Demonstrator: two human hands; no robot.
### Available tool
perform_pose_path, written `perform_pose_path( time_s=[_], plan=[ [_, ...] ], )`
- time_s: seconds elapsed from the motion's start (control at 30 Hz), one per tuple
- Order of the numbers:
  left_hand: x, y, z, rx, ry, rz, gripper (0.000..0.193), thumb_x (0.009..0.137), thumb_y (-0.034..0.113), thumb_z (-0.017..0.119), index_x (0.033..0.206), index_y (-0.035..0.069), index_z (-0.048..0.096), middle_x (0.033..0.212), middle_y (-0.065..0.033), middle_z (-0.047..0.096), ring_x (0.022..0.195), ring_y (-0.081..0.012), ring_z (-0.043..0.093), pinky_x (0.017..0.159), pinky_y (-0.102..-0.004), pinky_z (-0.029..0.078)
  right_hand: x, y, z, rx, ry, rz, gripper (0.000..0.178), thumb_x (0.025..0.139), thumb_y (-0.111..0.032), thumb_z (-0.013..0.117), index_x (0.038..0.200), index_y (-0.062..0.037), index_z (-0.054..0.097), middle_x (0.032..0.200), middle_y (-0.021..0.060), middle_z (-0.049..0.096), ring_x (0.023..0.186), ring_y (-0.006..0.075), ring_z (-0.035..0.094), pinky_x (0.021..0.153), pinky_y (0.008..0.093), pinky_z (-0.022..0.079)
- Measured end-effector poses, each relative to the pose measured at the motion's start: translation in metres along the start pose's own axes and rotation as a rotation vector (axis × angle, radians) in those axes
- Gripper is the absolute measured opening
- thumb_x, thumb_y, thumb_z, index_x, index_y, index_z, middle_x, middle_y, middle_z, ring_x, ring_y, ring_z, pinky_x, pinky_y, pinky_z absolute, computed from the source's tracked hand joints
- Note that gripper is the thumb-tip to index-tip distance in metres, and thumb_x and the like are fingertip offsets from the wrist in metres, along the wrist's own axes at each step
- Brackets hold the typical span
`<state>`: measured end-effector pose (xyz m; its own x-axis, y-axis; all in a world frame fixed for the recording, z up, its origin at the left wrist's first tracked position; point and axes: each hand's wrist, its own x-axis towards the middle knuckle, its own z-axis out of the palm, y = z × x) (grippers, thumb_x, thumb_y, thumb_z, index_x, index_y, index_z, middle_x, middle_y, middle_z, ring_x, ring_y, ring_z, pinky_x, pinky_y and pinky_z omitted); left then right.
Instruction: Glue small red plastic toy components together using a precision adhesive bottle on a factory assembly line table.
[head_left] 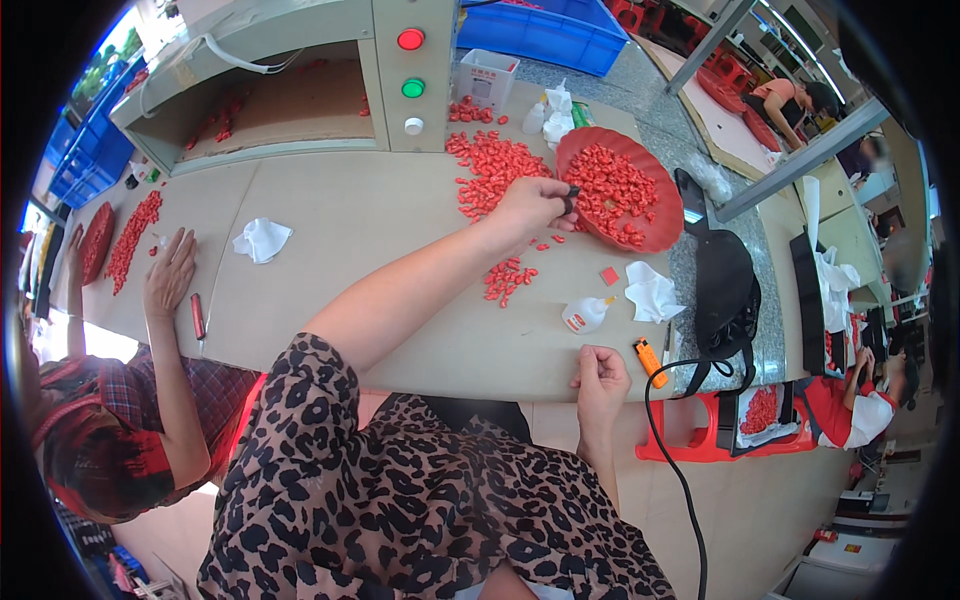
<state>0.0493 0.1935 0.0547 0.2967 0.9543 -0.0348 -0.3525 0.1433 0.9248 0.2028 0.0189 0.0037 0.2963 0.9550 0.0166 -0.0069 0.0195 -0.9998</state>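
Clearly a smooth beige worktable (pixel 340 200) strewn with small glossy red pieces (pixel 495 170)

On the table's far side stands a boxy cream cabinet (pixel 388 100), open at the front, with round red, green and white buttons down its panel. At the left, a co-worker (pixel 130 390) in checked clothing has a hand spread flat on the tabletop. Behind the heap of pieces sits a blue plastic crate (pixel 540 45).

Next in size, a round red dish (pixel 668 205) with a scalloped rim lies toward the right, well filled with red pieces; more form a broad heap just left of it, and a smaller cluster lies nearer the person.

The person's left hand (pixel 540 205) reaches across to the dish's left rim, fingers bent together with something small and dark at their tips; whether they grip or wear it, I cannot tell. The right hand (pixel 600 378) is at the near table edge, loosely closed, thumb against forefinger; its inside is hidden.

Beyond that hand lie a crumpled white tissue (pixel 652 292) and a squat white bottle (pixel 586 315). An orange plastic-bodied tool (pixel 652 362) is to its right. Smallest is a flat red square (pixel 609 275) near the tissue.
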Motion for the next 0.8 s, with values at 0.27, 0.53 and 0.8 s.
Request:
perform_pose_path(
  time_s=[0.27, 0.53, 0.8],
  plan=[
    [-0.066, 0.017, -0.106, 0.519, 0.307, -0.015, 0.021, 0.078, 0.000, 0.047, 0.096, -0.007, 0.052, 0.075, -0.0060, 0.056, 0.062, -0.0093, 0.053, 0.056, -0.0215, 0.047, 0.002, 0.000, -0.002, 0.013, 0.011, -0.012, 0.008, 0.079, -0.007, 0.054, 0.078, 0.0007, 0.052, 0.062, -0.0004, 0.050, 0.046, 0.0026, 0.043, 0.040, 0.0163, 0.036],
    [-0.084, 0.000, -0.082, 0.774, 0.203, -0.005, 0.022, 0.074, 0.004, 0.054, 0.094, -0.004, 0.056, 0.076, -0.0097, 0.060, 0.067, -0.0108, 0.055, 0.063, -0.0238, 0.045, 0.002, 0.001, 0.000, -0.022, 0.060, -0.016, 0.010, 0.080, -0.009, 0.053, 0.076, -0.0004, 0.051, 0.061, 0.0012, 0.050, 0.043, 0.0023, 0.041, 0.039, 0.0156, 0.034],
    [-0.082, -0.017, -0.089, 0.824, 0.167, 0.151, 0.021, 0.071, 0.001, 0.054, 0.092, -0.003, 0.057, 0.083, -0.0140, 0.061, 0.071, -0.0173, 0.058, 0.067, -0.0264, 0.045, 0.002, 0.000, -0.001, -0.015, 0.038, 0.016, 0.009, 0.079, -0.009, 0.054, 0.078, 0.0002, 0.052, 0.063, 0.0000, 0.050, 0.045, 0.0029, 0.043, 0.040, 0.0162, 0.035]
  ],
)
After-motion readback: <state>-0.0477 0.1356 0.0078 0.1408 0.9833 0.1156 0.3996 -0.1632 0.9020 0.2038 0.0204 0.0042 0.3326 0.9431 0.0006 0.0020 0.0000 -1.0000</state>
